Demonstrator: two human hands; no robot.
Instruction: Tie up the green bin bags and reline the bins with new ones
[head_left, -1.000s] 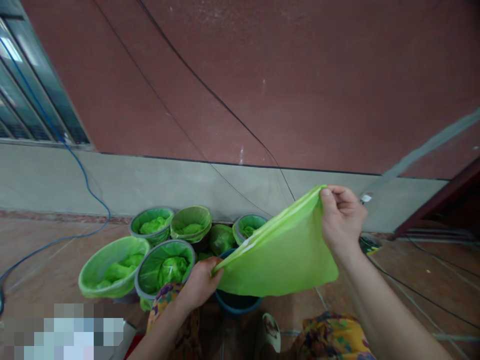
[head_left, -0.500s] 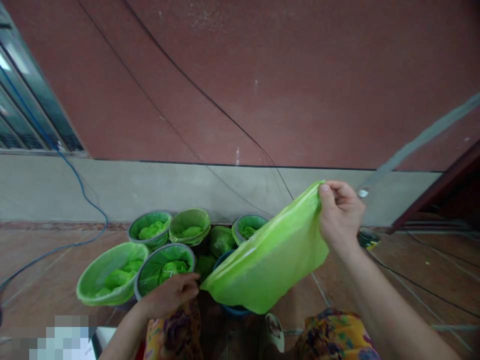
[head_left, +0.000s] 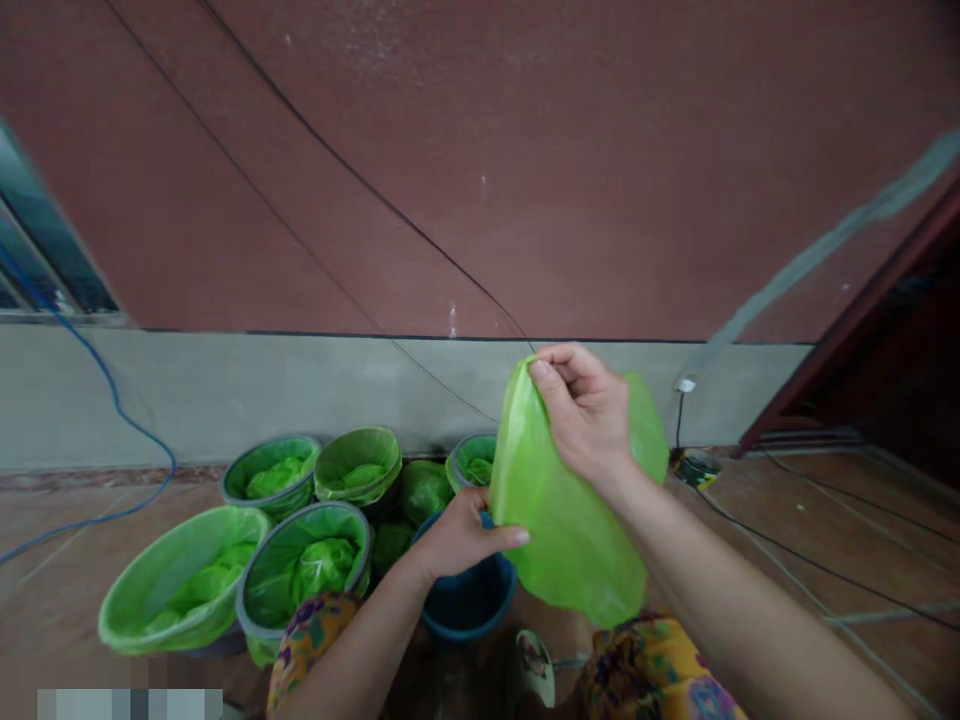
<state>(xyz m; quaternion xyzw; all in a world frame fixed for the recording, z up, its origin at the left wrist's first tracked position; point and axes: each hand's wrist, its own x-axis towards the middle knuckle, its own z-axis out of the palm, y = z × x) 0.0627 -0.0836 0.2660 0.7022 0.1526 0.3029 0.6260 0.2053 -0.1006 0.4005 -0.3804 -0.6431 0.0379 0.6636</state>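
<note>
A light green plastic bag [head_left: 577, 540] hangs in front of me, bunched at its top left corner. My right hand [head_left: 589, 410] pinches that corner between thumb and fingers. Lower down, my left hand [head_left: 465, 535] is at the bag's left edge, its thumb stretched across the front and its curled fingers partly hidden. Beneath my hands stands a blue bucket [head_left: 469, 625], dark inside, with no liner seen in the part that shows. The bag partly covers the bucket's rim.
Left of the blue bucket stand several bins lined with green bags, among them a front grey-rimmed bin [head_left: 259, 590] and a wide one [head_left: 120, 600]. A small tin [head_left: 696, 467] sits by the wall on the right. A blue cable [head_left: 112, 390] and black cable [head_left: 795, 565] cross the floor.
My right hand has moved left, and my left hand right and slightly up. The bag, stretched out between them before, now hangs folded. More of the blue bucket shows.
</note>
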